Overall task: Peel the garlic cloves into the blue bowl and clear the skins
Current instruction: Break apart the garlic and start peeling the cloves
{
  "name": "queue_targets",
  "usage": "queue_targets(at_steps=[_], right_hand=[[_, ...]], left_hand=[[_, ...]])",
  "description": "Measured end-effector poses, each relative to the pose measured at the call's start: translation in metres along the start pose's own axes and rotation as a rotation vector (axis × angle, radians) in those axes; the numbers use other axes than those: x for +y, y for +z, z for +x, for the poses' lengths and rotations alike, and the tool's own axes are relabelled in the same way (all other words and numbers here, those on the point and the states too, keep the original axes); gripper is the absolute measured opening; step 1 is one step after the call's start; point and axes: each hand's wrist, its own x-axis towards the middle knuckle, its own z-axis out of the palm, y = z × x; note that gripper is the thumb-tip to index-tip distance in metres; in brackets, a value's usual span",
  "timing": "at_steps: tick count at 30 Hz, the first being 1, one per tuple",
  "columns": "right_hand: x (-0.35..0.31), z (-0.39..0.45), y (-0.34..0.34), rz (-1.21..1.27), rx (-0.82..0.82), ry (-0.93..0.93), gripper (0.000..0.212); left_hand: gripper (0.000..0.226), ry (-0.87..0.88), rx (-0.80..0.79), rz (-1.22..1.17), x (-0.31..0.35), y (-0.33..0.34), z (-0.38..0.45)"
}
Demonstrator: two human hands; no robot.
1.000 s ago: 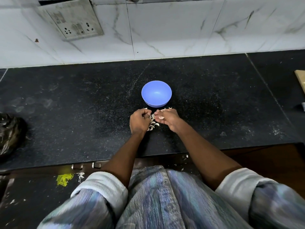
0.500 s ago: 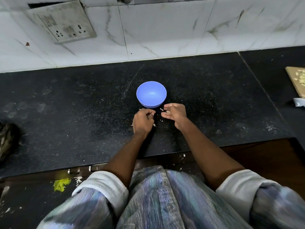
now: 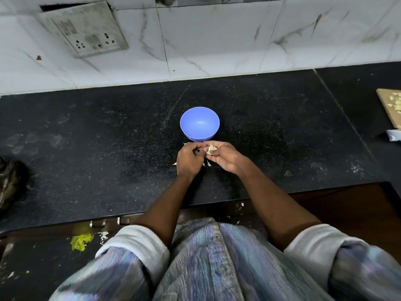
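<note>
A blue bowl (image 3: 199, 123) stands on the black counter (image 3: 108, 148) and looks empty inside. Just in front of it my two hands meet. My right hand (image 3: 223, 156) cups a small heap of pale garlic skins (image 3: 211, 149) in its curled fingers. My left hand (image 3: 188, 159) has its fingers curled, with the fingertips at those skins. A few loose skin scraps (image 3: 208, 163) lie on the counter under and between the hands. No peeled clove shows.
A wooden board (image 3: 390, 107) with pale bits lies at the right edge, a grey object (image 3: 393, 135) beside it. A dark crumpled bag (image 3: 10, 183) sits at the far left. The tiled wall holds a socket plate (image 3: 84, 29). The counter's front edge runs just below my wrists.
The spread of skins on the counter has been gathered; most now sit in my right hand. Both hands have come together and lifted slightly.
</note>
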Motion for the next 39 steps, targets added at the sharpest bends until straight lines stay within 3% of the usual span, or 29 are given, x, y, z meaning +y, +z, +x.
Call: queue_targets(at_steps=[6,9,13,20,28,32,39], right_hand=[[0.006,0.000,0.003,-0.082,0.078,-0.070,0.046],[0.008,0.001,0.002,-0.111,0.152,-0.112,0.030],[0.004,0.001,0.005,-0.068,0.127,-0.041,0.014],[0.003,0.001,0.004,-0.048,0.007,-0.007,0.028],[0.001,0.003,0.003,-0.094,0.108,0.039,0.026],[-0.002,0.005,0.005,0.024,0.143,0.039,0.025],[-0.005,0.002,0.008,-0.026,0.152,0.034,0.022]], left_hand=[[0.013,-0.039,-0.110,-0.150,-0.006,-0.007,-0.001],[0.012,-0.130,-0.056,-0.248,-0.005,-0.008,-0.001],[0.013,-0.194,0.063,-0.269,-0.006,-0.008,0.000],[0.022,-0.215,0.086,-0.271,-0.010,-0.010,0.002],[0.013,-0.184,0.041,-0.236,-0.005,-0.010,0.004],[0.007,-0.134,0.036,-0.181,-0.008,-0.008,0.006],[0.029,-0.334,-0.075,-0.411,-0.008,-0.005,0.011]])
